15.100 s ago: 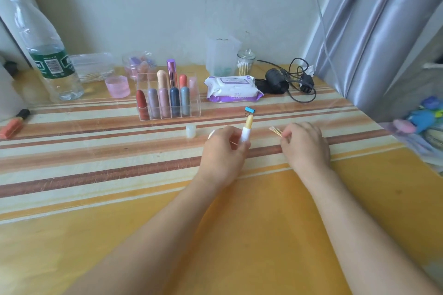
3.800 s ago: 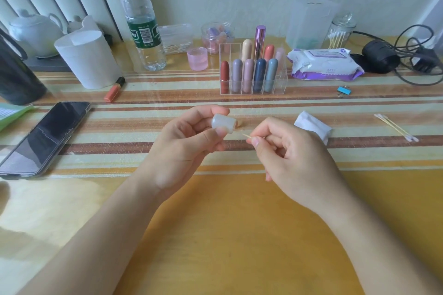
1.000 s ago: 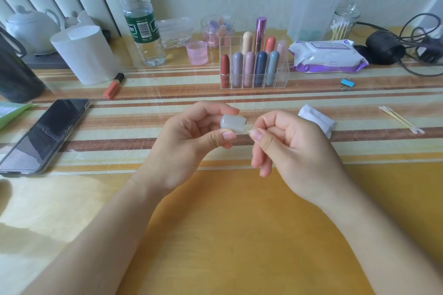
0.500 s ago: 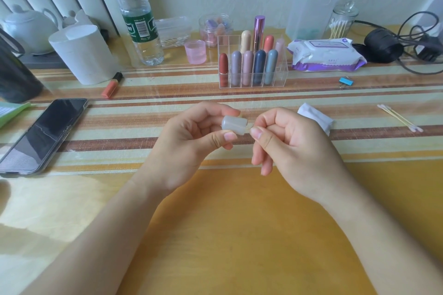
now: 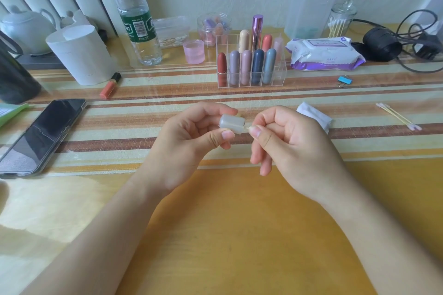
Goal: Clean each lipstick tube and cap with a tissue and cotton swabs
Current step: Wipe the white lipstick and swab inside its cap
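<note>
L hand (image 5: 184, 148) grip holds frosted cap (image 5: 232, 123); R hand (image 5: 294, 148) grip pinches cotton swab (image 5: 248, 127) at cap's mouth; acrylic organizer (image 5: 279, 76) holds 9 lipsticks (image 5: 257, 66).

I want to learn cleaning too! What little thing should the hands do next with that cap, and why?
Probably twirl the cotton swab around inside the cap. The left hand pinches the pale cap with its open end facing the right hand, which pinches the swab. Only a short bit of stick shows at the cap's mouth, so the tip seems to be inside, ready to wipe.
</note>
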